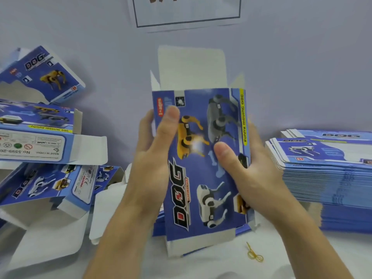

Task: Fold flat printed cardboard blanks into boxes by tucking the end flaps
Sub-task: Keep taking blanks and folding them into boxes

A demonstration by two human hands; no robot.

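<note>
A blue printed cardboard blank (203, 178) with robot dog pictures and the word DOG stands upright in the middle, opened into a sleeve. Its white top flap (191, 67) sticks up unfolded, and a white bottom flap (193, 244) hangs toward the table. My left hand (155, 150) grips the left edge, thumb lying on the printed front and fingers behind. My right hand (241, 170) grips the right edge the same way, thumb on the front near the middle.
Several folded boxes with open white flaps (40, 137) lie piled at the left. A tall stack of flat blanks (326, 174) sits at the right. A yellow rubber band (254, 255) lies on the white table. A framed paper sign (187, 13) hangs on the wall behind.
</note>
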